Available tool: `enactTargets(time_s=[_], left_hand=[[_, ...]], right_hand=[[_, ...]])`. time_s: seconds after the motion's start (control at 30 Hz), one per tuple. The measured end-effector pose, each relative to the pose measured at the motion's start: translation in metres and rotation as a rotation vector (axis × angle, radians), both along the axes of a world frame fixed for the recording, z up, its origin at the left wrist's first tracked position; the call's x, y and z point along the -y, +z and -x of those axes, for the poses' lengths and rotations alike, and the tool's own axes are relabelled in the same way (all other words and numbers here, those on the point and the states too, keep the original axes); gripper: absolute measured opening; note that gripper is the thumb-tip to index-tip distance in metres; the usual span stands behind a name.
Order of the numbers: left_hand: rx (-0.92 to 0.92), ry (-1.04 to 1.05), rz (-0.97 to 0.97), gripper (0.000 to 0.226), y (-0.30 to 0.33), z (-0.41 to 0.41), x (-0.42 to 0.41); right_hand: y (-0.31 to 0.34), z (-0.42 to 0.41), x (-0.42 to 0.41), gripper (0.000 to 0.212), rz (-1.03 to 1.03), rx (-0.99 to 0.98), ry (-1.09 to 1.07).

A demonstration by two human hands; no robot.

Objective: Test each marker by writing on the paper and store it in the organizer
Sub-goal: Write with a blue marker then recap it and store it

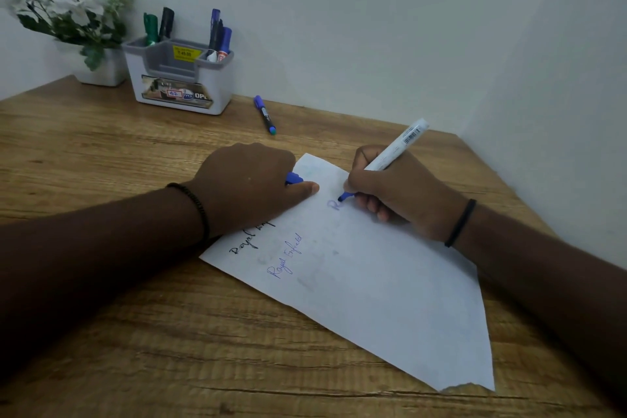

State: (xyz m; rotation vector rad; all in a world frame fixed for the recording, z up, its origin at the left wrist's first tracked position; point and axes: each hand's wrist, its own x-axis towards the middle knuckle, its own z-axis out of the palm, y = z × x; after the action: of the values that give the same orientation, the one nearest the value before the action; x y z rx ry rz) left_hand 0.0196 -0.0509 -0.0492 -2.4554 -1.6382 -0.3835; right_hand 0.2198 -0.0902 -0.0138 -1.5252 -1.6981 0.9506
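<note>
Right hand (pixel 403 190) has a white marker (pixel 390 154) tip-down on the paper (pixel 390 282), a faint blue "R" just started. Left hand (pixel 251 187) pins the sheet, blue cap (pixel 293 178) tucked in its grip.

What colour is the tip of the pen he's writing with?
Blue; the marker's tip shows in the head view.

1. A single head-worn wide-angle view looks forward and down from above the person's forearms.
2. It sits close over the right hand (pixel 400 190) gripping the marker (pixel 390 154); the table (pixel 101 153) fills the frame around that grip.
3. Beyond the grip, the view faces a wall corner.
</note>
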Motion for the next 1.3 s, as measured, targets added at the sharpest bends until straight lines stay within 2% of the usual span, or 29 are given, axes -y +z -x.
enactTargets(time_s=[0.57,0.73,1.07,1.3], left_hand=[[-0.003,-0.006,0.0,0.052,0.001,-0.001,0.002],[-0.021,-0.006,0.018,0.051,0.005,-0.003,0.005],[-0.002,-0.017,0.014,0.051,0.002,-0.001,0.003],[-0.007,-0.011,0.006,0.053,-0.001,0.0,0.0]], right_hand=[[0.0,-0.007,-0.004,0.024,0.046,0.023,-0.069],[-0.001,-0.004,-0.006,0.023,0.07,-0.078,-0.042],[0.001,-0.001,-0.008,0.019,0.044,-0.045,0.016],[0.0,-0.008,-0.011,0.018,0.055,-0.115,-0.053]])
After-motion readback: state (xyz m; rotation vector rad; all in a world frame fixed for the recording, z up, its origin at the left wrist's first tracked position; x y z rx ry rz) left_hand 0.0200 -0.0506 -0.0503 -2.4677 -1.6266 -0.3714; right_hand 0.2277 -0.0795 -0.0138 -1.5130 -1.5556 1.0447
